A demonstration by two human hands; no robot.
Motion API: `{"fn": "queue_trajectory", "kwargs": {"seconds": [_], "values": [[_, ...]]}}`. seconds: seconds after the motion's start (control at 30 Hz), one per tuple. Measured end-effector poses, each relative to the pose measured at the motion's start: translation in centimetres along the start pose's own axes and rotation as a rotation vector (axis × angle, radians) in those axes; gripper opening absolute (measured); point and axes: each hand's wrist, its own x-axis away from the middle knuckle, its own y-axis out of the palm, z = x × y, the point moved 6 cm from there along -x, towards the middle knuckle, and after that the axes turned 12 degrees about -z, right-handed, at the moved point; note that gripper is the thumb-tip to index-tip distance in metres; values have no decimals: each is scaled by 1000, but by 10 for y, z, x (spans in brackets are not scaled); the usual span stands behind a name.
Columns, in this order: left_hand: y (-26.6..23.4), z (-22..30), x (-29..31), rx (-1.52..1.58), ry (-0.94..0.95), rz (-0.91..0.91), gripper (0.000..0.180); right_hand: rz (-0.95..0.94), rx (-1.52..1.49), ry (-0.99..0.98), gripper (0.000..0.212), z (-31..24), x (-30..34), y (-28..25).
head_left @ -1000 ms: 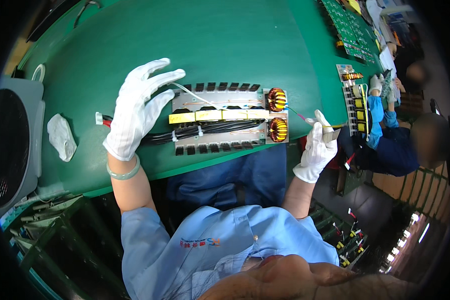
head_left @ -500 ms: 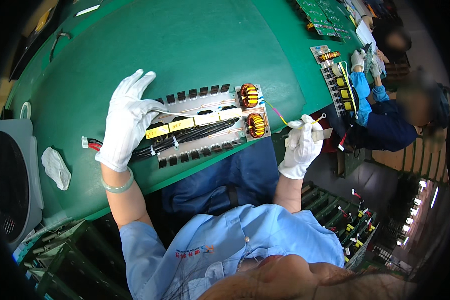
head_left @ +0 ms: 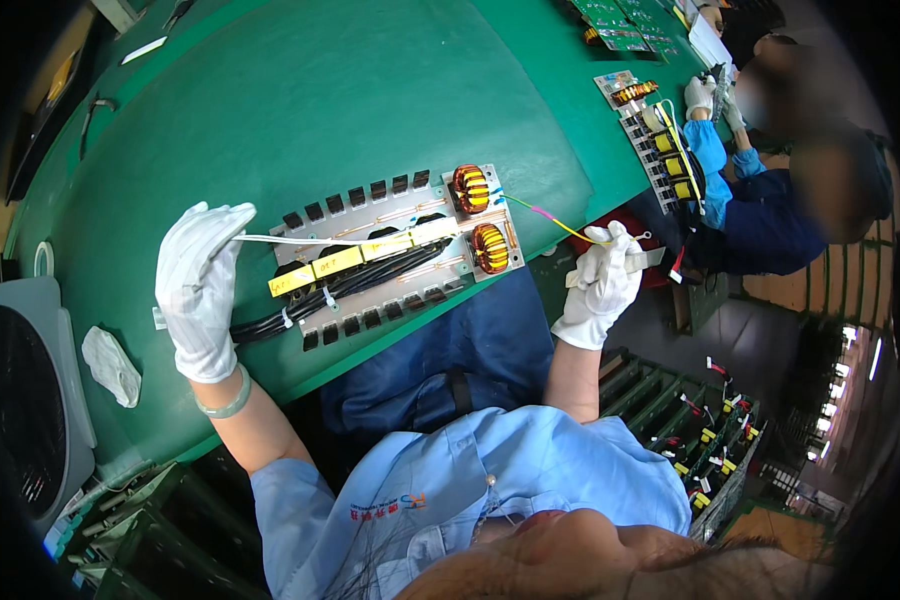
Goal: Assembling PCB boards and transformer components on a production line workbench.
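A flat metal circuit assembly [head_left: 370, 305] lies near the bench's front edge, with black components along both sides. Two copper-and-yellow toroid coils [head_left: 490, 248] sit at its right end. Yellow labelled blocks [head_left: 338, 263] and a bundle of black cables [head_left: 370, 273] run along its middle. At the left end my gloved left hand [head_left: 200, 285] pinches a white wire [head_left: 290, 240], stretched over the assembly. Past the right end, my gloved right hand [head_left: 605, 285] is closed on a yellow-green wire [head_left: 568, 230] with a ring terminal, and on a flat greyish strip [head_left: 647, 260].
A crumpled white glove [head_left: 112, 365] and a grey fan-like unit [head_left: 30, 390] are at the left. A co-worker's gloved hands [head_left: 702, 95] work at the right, near a similar assembly [head_left: 660, 150]. Green racks [head_left: 660, 410] with wired parts stand lower right.
My left hand has moved left, away from the assembly, drawing the white wire out straighter. My right hand keeps its hold with little movement. The whole view has shifted slightly.
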Motion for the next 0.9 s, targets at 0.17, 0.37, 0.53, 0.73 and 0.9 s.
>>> {"fn": "queue_trajectory", "kwargs": {"seconds": [0.17,0.37,0.53,0.73,0.9], "values": [[-4,-8,3,139,-99,59,16,66,8,18,31,-5,6,0],[-6,-20,15,190,-192,59,19,101,81,94,22,-7,11,8],[-2,-25,15,202,-194,39,18,75,110,94,19,-7,14,10],[-1,-30,17,188,-139,-19,19,74,42,175,19,-4,14,16],[-4,-23,15,170,-191,11,19,-61,144,254,9,-14,26,33]]}}
